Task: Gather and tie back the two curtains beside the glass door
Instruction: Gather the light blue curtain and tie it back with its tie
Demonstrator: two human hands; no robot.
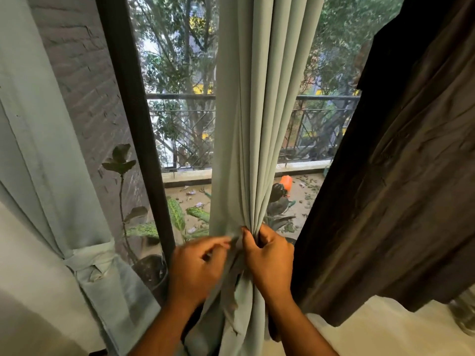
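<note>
Left hand (198,268) pinching, right hand (270,260) gripping middle curtain (244,124) | curtain hangs vertical, bunched | left curtain (38,150) tied.

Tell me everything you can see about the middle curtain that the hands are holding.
The middle curtain is pale grey-green matte cloth hanging before the glass door. Its folds are gathered into a narrow bunch. The right hand grips the bunch; the left hand pinches cloth beside it. Below, it hangs loose. No tie shows.
</note>
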